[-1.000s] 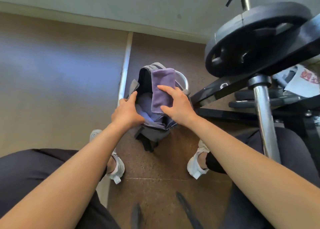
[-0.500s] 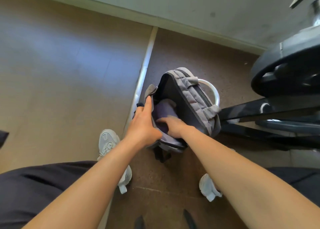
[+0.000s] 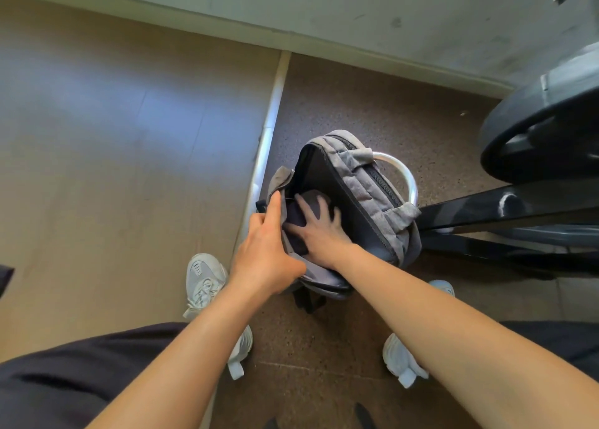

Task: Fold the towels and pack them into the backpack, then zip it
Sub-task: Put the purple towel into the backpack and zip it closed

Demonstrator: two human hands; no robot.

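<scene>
Left hand (image 3: 265,253) grips the left rim of the grey backpack (image 3: 366,182). Right hand (image 3: 319,231), fingers spread flat, presses the towel (image 3: 296,216) inside.

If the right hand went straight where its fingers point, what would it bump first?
The right hand lies with spread fingers on the purple towel inside the open backpack, so the towel comes first. Behind it is probably the backpack's dark inner wall, though depth is hard to judge.
</scene>
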